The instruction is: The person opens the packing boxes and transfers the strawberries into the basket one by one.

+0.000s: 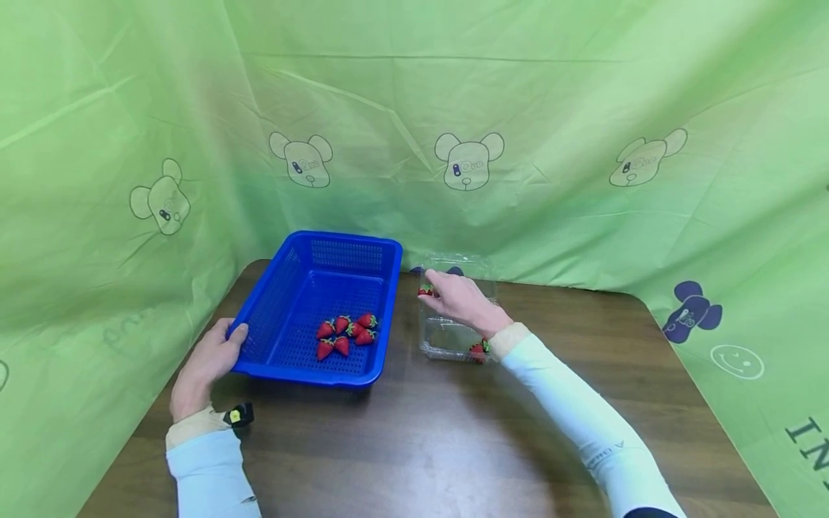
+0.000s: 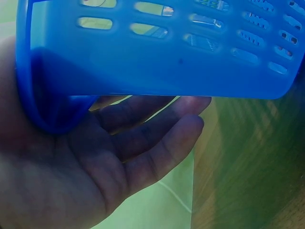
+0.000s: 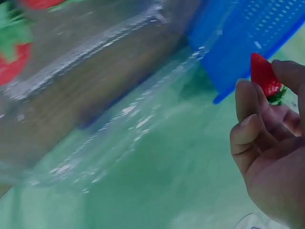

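Observation:
My left hand [image 1: 209, 354] grips the left rim of a blue plastic basket [image 1: 304, 370], thumb over the edge. In the left wrist view its fingers [image 2: 162, 152] reach beneath the perforated basket wall [image 2: 176, 62]. Several red strawberries with green leaves [image 1: 341, 345] lie in the basket's near right part. Over a clear plastic clamshell box [image 1: 447, 352], my right hand [image 1: 461, 298] pinches one strawberry [image 3: 264, 76] between thumb and fingers. Another strawberry [image 1: 478, 351] is in the box's near right corner, partly hidden by the wrist; the right wrist view shows two strawberries [image 3: 14, 62] there.
A brown wooden table [image 1: 414, 446] carries basket and box, with the box right of the basket. Green printed cloth [image 1: 388, 93] hangs behind the table and along both sides. The box's transparent lid [image 1: 460, 262] stands open toward the back cloth.

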The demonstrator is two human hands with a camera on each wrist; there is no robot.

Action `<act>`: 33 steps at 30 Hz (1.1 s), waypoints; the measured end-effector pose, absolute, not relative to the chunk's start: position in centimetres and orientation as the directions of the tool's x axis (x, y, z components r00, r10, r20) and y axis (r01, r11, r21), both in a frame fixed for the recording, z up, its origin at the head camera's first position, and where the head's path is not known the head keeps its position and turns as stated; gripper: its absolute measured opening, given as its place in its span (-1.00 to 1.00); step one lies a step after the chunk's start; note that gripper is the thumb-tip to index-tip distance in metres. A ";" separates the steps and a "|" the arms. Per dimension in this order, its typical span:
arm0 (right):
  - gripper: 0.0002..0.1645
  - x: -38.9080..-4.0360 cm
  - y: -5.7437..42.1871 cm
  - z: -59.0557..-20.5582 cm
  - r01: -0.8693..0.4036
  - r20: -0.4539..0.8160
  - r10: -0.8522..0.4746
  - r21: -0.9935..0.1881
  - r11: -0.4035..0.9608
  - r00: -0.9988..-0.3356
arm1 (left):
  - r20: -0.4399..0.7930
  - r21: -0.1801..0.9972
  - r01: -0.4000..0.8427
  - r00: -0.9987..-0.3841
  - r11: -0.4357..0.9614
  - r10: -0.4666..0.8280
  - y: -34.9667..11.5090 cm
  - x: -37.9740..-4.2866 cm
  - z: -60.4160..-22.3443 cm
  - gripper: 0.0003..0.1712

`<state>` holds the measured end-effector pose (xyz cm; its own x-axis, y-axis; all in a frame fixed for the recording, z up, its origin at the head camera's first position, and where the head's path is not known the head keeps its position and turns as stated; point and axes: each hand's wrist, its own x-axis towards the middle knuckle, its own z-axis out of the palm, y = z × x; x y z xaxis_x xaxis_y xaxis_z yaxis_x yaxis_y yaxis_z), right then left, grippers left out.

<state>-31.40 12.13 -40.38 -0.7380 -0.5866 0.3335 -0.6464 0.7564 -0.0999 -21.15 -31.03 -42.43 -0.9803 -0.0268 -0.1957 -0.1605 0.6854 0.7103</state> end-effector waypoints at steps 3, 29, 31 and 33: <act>-0.70 -31.4 10.6 -39.8 -0.672 0.393 -0.596 -0.078 0.737 -0.700 | -0.202 0.711 -0.170 -0.979 0.683 -0.033 -31.2 -21.0 -42.5 -0.23; -0.73 -29.2 1.2 -39.3 -0.820 0.245 -0.788 -0.064 0.568 -0.565 | -0.200 0.732 -0.174 -0.979 0.658 -0.037 -30.8 -21.2 -42.3 -0.24; -0.71 -29.0 0.6 -39.4 -0.813 0.162 -0.799 -0.049 0.580 -0.579 | -0.199 0.735 -0.172 -0.979 0.656 -0.034 -30.8 -21.2 -42.3 -0.25; -0.71 -28.6 0.0 -39.5 -0.805 0.087 -0.801 -0.030 0.593 -0.593 | -0.201 0.734 -0.173 -0.979 0.656 -0.034 -30.8 -21.2 -42.3 -0.26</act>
